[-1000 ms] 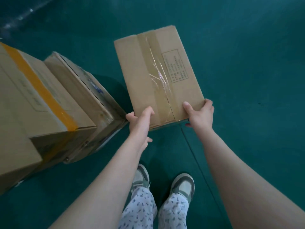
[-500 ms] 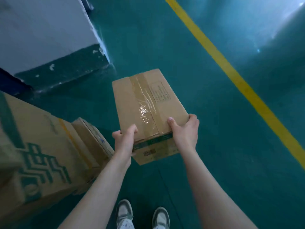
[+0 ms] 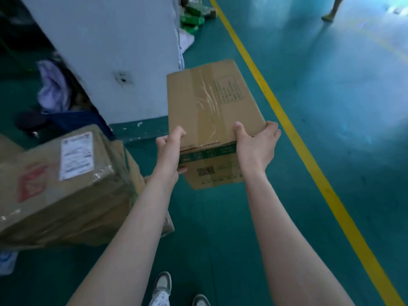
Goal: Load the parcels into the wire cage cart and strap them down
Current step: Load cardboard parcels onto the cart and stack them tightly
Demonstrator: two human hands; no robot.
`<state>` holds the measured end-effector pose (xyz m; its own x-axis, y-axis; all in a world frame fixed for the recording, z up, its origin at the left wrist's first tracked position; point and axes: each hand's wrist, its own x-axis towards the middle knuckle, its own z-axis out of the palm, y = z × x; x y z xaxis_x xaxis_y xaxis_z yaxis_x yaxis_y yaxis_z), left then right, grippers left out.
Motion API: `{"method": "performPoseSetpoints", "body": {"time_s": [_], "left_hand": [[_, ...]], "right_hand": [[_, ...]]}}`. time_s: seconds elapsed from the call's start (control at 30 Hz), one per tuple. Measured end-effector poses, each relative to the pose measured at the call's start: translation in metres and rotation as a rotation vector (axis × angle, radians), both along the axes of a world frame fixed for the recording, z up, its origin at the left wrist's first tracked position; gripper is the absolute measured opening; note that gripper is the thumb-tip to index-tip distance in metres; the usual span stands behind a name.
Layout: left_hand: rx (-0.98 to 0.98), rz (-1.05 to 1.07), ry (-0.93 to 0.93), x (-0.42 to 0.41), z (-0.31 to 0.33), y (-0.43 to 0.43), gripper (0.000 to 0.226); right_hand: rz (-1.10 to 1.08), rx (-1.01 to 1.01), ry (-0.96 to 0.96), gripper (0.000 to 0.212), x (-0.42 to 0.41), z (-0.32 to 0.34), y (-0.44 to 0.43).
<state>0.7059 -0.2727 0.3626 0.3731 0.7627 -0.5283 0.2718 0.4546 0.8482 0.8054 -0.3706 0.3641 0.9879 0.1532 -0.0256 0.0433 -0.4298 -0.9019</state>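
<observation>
I hold a brown cardboard parcel (image 3: 205, 102) in the air at chest height, its top sealed with clear tape and its near side printed with a green band and a code. My left hand (image 3: 169, 151) grips its near left corner, thumb on top and fingers underneath. My right hand (image 3: 257, 144) grips the near right corner the same way. A larger taped parcel (image 3: 64, 186) with a white shipping label stands on the floor at the left. No wire cage cart shows in this view.
A pale blue pillar (image 3: 106, 51) with a dark green base rises just behind the parcel. Clothes and dark bags (image 3: 55, 93) lie left of it. A yellow floor line (image 3: 293, 133) runs diagonally at the right. Green packs (image 3: 191, 21) lie far back. My shoes (image 3: 163, 286) show below.
The view has swung upward and to the left; the pillar and labelled parcel have come into sight. Both hands keep the same grip on the parcel, now carried higher.
</observation>
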Motion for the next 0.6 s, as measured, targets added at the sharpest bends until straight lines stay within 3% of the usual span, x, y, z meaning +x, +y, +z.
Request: {"method": "performPoseSetpoints", "body": {"time_s": [0.27,0.6], "left_hand": [[0.232,0.17,-0.09,-0.059,0.123,0.022,0.032],[0.353,0.562,-0.05,-0.211,0.171,0.048,0.031]], "right_hand": [[0.153,0.18,-0.088,0.063,-0.043,0.111,0.039],[0.544,0.287,-0.034,0.065,-0.171,0.157,0.115]]}}
